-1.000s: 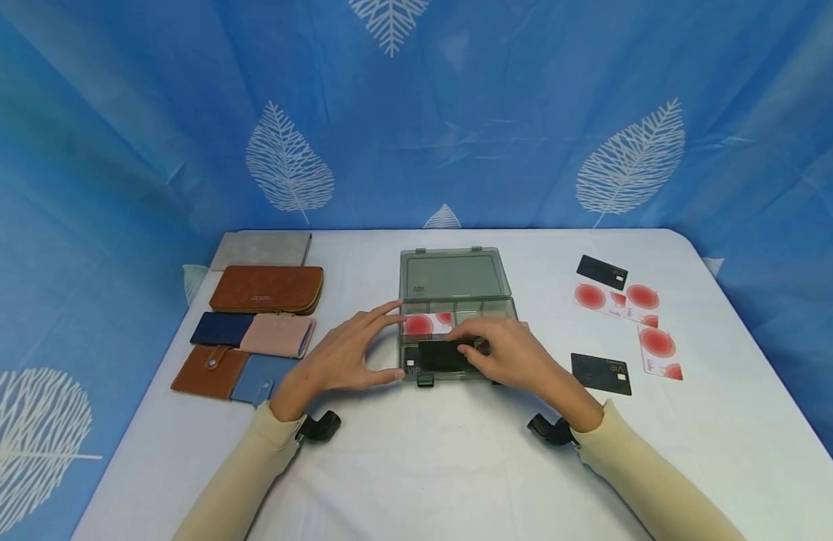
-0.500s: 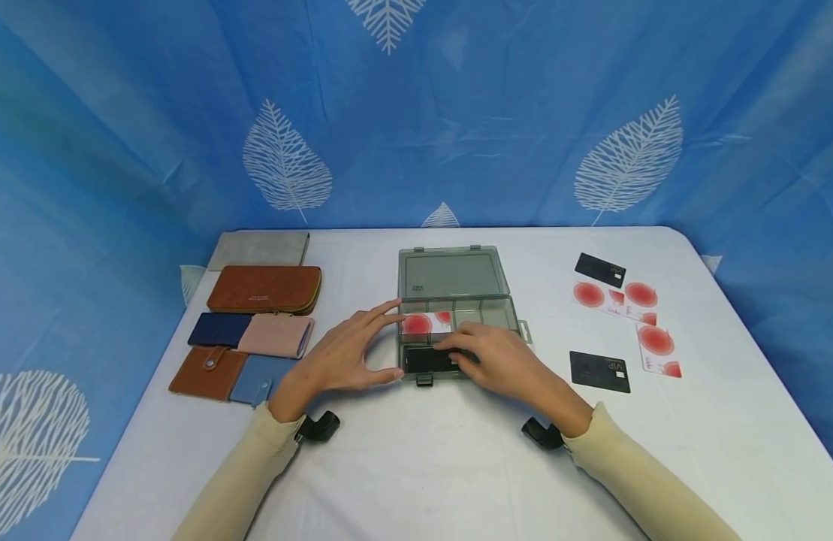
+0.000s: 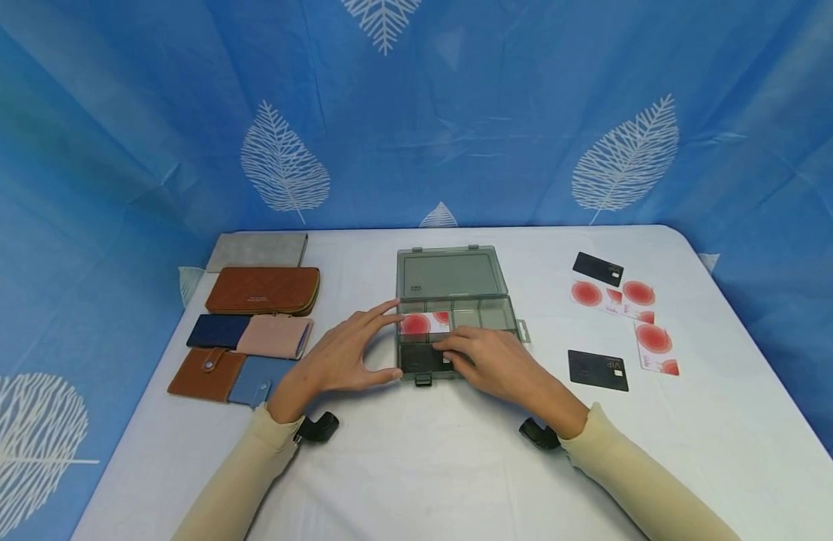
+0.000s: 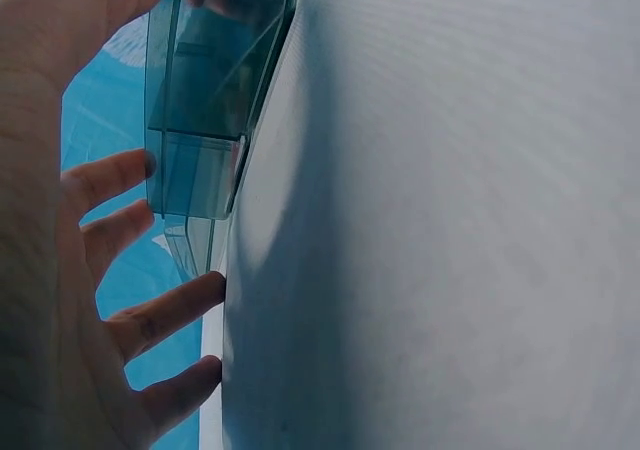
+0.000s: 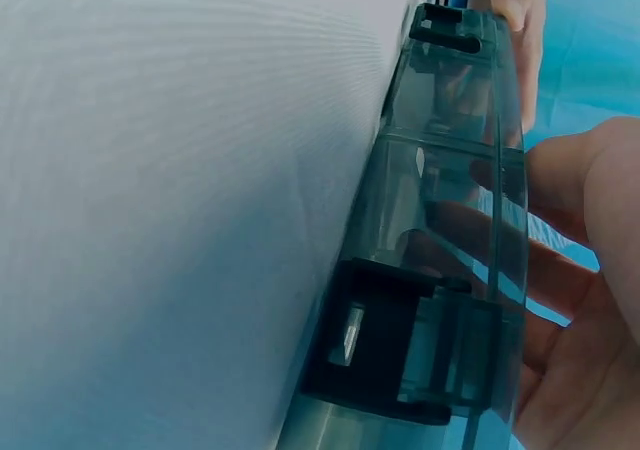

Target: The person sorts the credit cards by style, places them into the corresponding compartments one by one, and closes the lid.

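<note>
A grey translucent divided box (image 3: 450, 272) lies with its lid folded back at the table's middle. My left hand (image 3: 342, 357) has its fingers spread along the box's left side; a thumb and fingertip touch the wall. My right hand (image 3: 493, 362) reaches over the front wall, its fingertips on the right end of a black card (image 3: 418, 358) that lies in the front left compartment. The chip shows beside the thumb. Behind it, a red-and-white card (image 3: 423, 323) lies in the back row. In the right wrist view my right fingers (image 5: 555, 270) show through the clear wall.
Several wallets are at left, among them a brown zip wallet (image 3: 262, 290), a pink wallet (image 3: 274, 335) and a grey wallet (image 3: 257, 250). On the right lie two black cards, one nearer me (image 3: 598, 370), and several red-and-white cards (image 3: 656, 348).
My right hand has moved left and lowered the black card, which was tilted in its fingers, flat into the front left compartment. My left hand has stayed at the box's side.
</note>
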Demonstrator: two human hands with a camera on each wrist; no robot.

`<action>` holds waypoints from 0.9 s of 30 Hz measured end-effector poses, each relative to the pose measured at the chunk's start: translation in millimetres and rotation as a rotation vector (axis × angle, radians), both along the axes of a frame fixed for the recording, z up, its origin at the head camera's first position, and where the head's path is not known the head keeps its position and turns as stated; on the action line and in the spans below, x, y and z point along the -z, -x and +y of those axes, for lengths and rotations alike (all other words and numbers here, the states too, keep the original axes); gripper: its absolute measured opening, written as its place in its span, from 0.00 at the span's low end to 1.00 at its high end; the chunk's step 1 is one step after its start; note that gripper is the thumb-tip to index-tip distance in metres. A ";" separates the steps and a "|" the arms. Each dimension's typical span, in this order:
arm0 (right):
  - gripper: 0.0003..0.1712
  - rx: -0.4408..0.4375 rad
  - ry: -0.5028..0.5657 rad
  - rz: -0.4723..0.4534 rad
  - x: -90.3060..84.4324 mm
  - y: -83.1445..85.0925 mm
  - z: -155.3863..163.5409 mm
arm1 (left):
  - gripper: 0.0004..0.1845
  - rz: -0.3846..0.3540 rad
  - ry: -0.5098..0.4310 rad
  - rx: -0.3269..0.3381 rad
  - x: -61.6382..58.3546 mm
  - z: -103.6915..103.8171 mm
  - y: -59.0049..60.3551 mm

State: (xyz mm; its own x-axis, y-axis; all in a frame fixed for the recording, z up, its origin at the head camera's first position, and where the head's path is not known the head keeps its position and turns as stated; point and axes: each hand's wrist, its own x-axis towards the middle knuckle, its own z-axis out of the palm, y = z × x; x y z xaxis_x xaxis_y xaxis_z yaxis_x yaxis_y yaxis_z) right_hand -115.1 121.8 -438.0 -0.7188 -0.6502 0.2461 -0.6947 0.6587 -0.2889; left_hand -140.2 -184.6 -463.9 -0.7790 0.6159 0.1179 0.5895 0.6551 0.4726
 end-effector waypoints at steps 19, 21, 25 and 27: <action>0.17 0.066 0.049 -0.165 -7.6 1.6 17.7 | 0.49 -0.013 0.005 -0.004 -3.1 2.3 -1.7; 0.17 0.074 0.088 -0.189 -11.6 2.6 27.2 | 0.49 -0.016 0.008 -0.009 -3.5 2.7 -1.6; 0.17 0.095 0.171 -0.249 -18.6 4.3 49.8 | 0.49 -0.008 0.010 -0.009 -3.9 2.8 -1.8; 0.18 0.110 0.193 -0.261 -20.3 5.1 62.1 | 0.49 -0.007 0.012 -0.010 -3.6 2.7 -1.9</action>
State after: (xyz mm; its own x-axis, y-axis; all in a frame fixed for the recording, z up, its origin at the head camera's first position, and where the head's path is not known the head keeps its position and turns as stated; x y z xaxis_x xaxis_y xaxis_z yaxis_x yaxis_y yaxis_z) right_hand -120.2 183.9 -417.7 -0.8368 -0.5248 0.1560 -0.5091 0.6411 -0.5743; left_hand -138.3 -181.9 -460.3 -0.7857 0.6095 0.1052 0.5798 0.6666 0.4684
